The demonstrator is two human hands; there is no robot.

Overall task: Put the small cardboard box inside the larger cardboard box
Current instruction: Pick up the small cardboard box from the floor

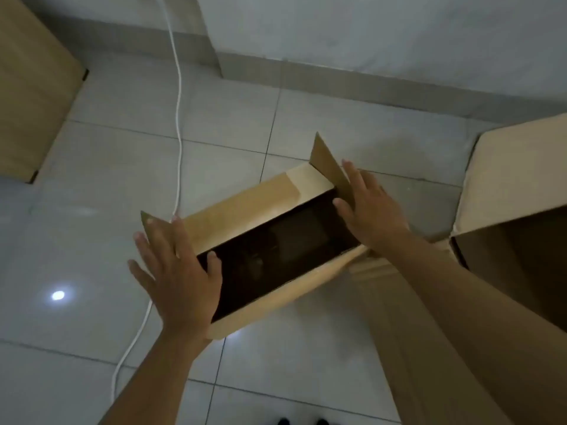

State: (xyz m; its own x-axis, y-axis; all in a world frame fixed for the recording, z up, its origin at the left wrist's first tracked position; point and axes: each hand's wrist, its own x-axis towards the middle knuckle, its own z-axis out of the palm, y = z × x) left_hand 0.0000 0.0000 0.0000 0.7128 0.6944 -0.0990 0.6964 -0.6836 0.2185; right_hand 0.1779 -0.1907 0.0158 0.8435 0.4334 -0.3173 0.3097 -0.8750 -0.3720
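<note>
Fingers [349, 179] of the right hand [372, 207] spread flat against the far end flap of the small box [245, 216]; thumb at the rim of its dark opening. Fingers of the left hand [178, 271] likewise splayed wide over the near end flap, thumb hooked just inside. Both hands pressing inward on opposite ends, gripping the small box between open palms rather than curling round it. Small box open-topped, flaps up, tilted, apparently lifted just above the tiled floor [92, 194]. Larger box [515, 185] at the right edge, open, well apart from the hands. White cable [178, 118] trailing across the floor behind. Judging by this, task barely begun: small box grasped, carrying across and lowering inside not yet done.
</note>
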